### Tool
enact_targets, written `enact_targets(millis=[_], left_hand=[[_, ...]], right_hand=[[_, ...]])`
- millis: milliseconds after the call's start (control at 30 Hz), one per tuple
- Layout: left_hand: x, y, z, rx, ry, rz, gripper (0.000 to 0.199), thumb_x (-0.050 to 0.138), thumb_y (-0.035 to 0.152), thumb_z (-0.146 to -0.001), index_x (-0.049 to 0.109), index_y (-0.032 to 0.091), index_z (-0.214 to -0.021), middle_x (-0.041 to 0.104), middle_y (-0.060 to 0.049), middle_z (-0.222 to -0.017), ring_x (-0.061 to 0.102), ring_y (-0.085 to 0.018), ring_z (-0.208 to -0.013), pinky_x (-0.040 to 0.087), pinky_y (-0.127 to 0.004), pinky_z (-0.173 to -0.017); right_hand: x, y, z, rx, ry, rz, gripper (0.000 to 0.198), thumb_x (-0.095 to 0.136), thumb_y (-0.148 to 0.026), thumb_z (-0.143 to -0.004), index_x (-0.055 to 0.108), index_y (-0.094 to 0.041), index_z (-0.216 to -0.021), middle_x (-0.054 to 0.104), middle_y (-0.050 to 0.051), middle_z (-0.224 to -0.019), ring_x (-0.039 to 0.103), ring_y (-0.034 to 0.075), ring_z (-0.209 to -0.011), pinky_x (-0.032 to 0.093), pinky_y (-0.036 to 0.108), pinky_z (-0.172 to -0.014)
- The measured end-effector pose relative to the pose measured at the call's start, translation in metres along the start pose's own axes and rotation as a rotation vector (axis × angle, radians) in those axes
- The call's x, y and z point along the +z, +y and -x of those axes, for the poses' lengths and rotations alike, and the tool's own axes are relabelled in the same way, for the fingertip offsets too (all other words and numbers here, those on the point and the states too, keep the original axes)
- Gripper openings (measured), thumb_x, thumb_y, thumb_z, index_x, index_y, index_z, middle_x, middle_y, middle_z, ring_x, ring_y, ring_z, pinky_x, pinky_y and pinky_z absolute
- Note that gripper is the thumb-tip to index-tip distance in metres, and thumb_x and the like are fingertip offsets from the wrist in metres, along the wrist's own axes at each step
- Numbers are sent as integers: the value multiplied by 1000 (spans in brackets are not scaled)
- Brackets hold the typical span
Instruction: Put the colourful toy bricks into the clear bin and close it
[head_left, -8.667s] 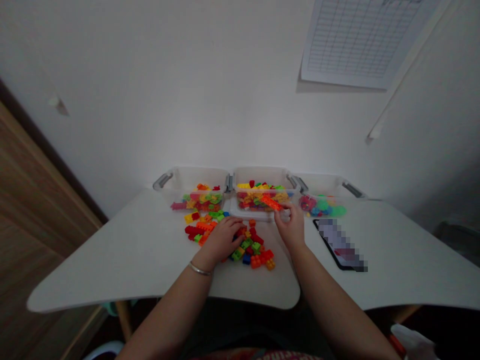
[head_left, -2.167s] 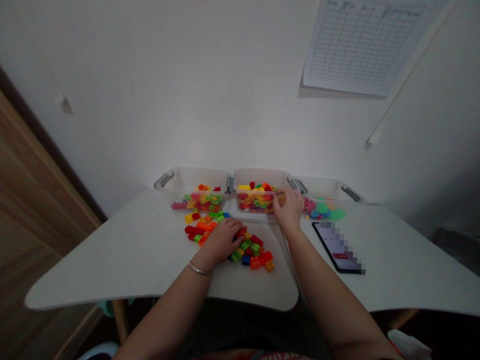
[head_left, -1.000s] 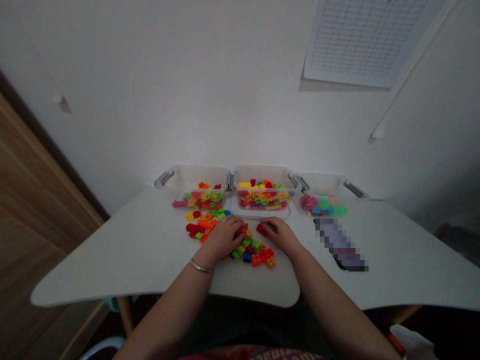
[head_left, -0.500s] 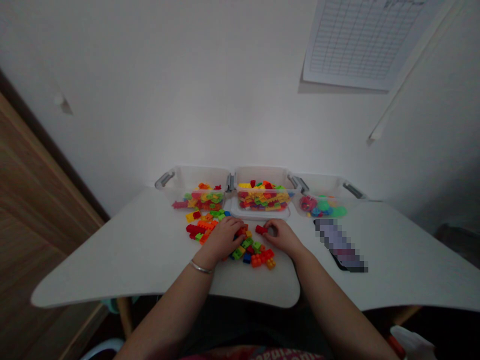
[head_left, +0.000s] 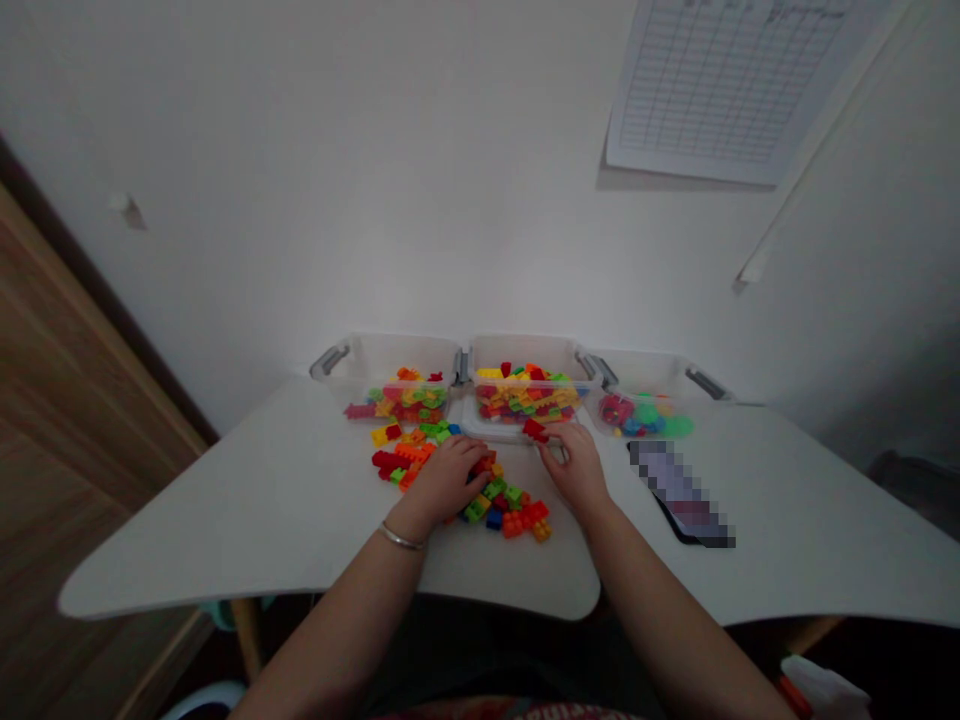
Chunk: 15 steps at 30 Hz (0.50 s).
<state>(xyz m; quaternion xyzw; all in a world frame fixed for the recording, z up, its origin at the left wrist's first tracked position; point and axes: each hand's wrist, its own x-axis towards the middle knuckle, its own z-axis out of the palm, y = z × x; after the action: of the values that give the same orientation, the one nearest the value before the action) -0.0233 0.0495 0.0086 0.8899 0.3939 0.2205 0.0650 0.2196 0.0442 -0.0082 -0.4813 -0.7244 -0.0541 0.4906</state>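
A red toy building brick (head_left: pixel 534 430) is pinched between the thumb and fingertips of my right hand (head_left: pixel 579 468), held up just in front of the middle bin. My left hand (head_left: pixel 448 478) rests on the heap of loose bricks (head_left: pixel 495 500), its fingers and thumb curled inward. Whatever lies between those fingers is mostly hidden; red and dark blue show near the fingertips. Orange, green, yellow, blue and red bricks surround the left hand, and a red brick piece (head_left: pixel 390 462) lies to its left.
Three clear bins stand against the wall: the left bin (head_left: pixel 390 350) and middle bin (head_left: pixel 525 350) hold bricks, the right bin (head_left: pixel 660 365) coloured plastic pieces. A white lid (head_left: pixel 480 428) lies by the middle bin. A phone (head_left: pixel 682 495) rests on the white table (head_left: pixel 300 520) at right.
My right hand has moved away from me and slightly right, raising the red brick from beside the heap toward the middle bin. My left hand has stayed in place.
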Motion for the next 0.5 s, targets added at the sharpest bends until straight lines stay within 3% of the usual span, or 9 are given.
enact_targets(millis=[100,200,500], left_hand=[[-1,0,0,1,5,1,27,58,25,-91,65,19,-116,66,-8,-121,55,-25,-117,42,-42,-106],[-1,0,1,2,13,6,27,58,25,-91,64,20,-116,66,-8,-122,54,-25,-117,42,-42,-106],[1,-2,1,-3,2,-1,29,56,28,-93,64,18,-118,65,-10,-124,54,-25,-119,42,-41,-108]], right_hand=[[-4,5,-7,35,202,44,12,57,-31,-88,65,-23,-91,72,8,-95,63,25,-95,47,44,-91],[-10,12,-19,103,306,85,15,56,-34,-88,65,-23,-91,72,7,-96,62,25,-96,46,45,-93],[-22,28,-63,167,317,190,24,51,-33,-88,68,-20,-99,72,10,-100,60,26,-97,43,45,-95]])
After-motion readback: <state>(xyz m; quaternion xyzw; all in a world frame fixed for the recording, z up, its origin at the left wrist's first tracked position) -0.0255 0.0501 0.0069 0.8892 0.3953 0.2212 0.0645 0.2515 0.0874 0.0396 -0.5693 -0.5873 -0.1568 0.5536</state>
